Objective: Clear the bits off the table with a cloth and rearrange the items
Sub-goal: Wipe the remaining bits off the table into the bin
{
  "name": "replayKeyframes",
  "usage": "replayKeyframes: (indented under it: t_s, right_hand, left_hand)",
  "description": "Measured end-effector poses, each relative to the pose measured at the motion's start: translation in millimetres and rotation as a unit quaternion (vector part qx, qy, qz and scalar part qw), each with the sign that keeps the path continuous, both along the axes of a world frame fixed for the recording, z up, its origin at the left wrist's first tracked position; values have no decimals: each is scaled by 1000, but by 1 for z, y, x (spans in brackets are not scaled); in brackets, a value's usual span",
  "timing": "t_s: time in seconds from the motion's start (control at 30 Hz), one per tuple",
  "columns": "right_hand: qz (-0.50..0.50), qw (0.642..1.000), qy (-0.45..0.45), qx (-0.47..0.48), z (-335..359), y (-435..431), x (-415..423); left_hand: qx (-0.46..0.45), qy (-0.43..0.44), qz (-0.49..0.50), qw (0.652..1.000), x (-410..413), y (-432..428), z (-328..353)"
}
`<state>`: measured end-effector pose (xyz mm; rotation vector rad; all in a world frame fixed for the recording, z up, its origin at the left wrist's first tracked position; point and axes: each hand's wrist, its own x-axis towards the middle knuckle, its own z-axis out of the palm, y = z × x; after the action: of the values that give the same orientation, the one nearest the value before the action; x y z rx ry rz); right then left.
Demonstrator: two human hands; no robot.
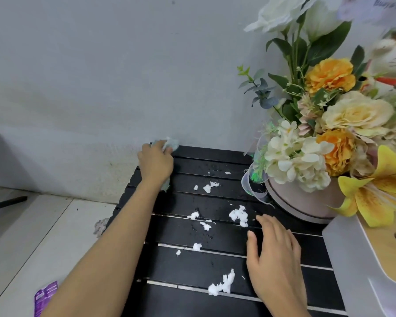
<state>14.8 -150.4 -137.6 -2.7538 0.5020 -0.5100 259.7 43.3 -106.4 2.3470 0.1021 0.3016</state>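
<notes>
We're looking at a pale grey wall (101, 65), plain up top, rougher and a little scuffed low down. It meets a floor (32, 225) of light tiles with thin grout lines. The black slatted bench (192, 266) stands right against that wall. Out left, a dark bar (6, 203) lies low over the tiles, and a purple packet (45, 296) sits on the floor beside the bench. Soft, even light throughout.

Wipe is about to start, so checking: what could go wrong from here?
White bits lie across the slat gaps of the table; the cloth could push them through. The slats look wet, so bits may smear. A wide sweep by the left hand could hit the flower box.
</notes>
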Motion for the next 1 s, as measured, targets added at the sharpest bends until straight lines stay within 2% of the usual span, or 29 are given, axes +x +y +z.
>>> replayKeyframes:
  t_s: [0.07,0.1,0.17,0.23,0.33,0.37,0.4,0.47,0.5,0.57,0.67,0.77,0.83,0.87,0.9,0.93,0.97,1.0]
  right_hand:
    - [0,1000,-2,-4,0,0,0]
    - [1,1000,-2,-5,0,0,0]
    - [0,1000,-1,-3,0,0,0]
    - [-1,1000,-4,-4,-1,0,0]
    - [-2,1000,-7,-4,-2,0,0]
    - [-3,1000,-9,-3,-2,0,1]
    - [-3,1000,-10,-2,-2,0,1]
    - [-3,1000,-9,-2,-3,1,1]
    - [-2,1000,-6,-4,-3,1,1]
    - [-1,1000,-2,-9,-2,0,1]
    - [-3,1000,-10,-10,-2,0,0]
    - [-1,1000,-11,-12,-2,0,0]
    - [-3,1000,-11,-12,-3,-1,0]
    - [-4,1000,-12,-13,-3,-1,0]
    - [-5,1000,-13,-14,-3,0,0]
    - [-6,1000,-13,-14,-3,0,1]
    - [-6,1000,-12,-14,-4,0,1]
    - [-5,1000,-12,-16,-4,0,1]
  left_hand:
    - [116,41,62,990,8,-8,-3]
    - [161,49,56,984,6,-15,-4]
    - [223,13,-11,975,-5,-33,-7]
    - [235,-22,-123,964,-16,-49,-14]
    - [134,28,-306,942,-20,-55,-12]
    - [87,43,-327,940,-13,-52,-11]
    - [52,41,-298,952,-5,-50,-9]
    - [43,39,-140,988,12,-51,-8]
    - [82,48,-68,993,12,-58,-9]
    - [153,44,-42,986,0,-84,-7]
    - [159,11,-174,972,-16,-118,-11]
    - [127,49,-367,920,-24,-111,-4]
    - [-10,155,-460,874,-24,-91,17]
    - [-71,178,-458,868,-18,-79,25]
    - [-110,167,-420,885,-6,-70,29]
    - [-107,118,-359,920,9,-64,28]
    - [-70,70,-290,952,23,-61,22]
    - [11,47,-225,973,31,-61,13]
